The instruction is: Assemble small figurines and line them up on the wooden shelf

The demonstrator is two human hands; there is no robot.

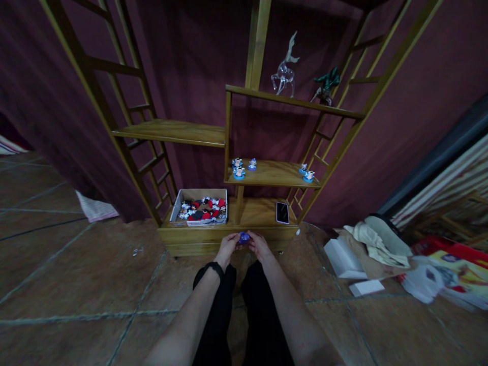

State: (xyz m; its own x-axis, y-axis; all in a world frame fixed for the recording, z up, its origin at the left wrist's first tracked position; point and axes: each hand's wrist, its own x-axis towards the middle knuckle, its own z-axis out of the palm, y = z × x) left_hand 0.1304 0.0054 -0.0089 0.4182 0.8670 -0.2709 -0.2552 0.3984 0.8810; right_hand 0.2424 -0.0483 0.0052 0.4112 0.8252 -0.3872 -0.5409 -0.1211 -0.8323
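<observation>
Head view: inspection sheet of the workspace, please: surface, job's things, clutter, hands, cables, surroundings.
Surface: brown wooden display rack, several levels.
Job's things: small purple object, details unclear; small blue-based figurines on the middle shelf; open cardboard box of red, black and white pieces on the lowest shelf.
Clutter: black-screened rectangular phone on the lowest shelf; white cardboard boxes on the brown tiled floor, right.
Hands: left hand and right hand both hold the purple object.
Cables: thin dark cable-like line across the floor, left.
Surroundings: maroon curtain-like fabric around the rack.
</observation>
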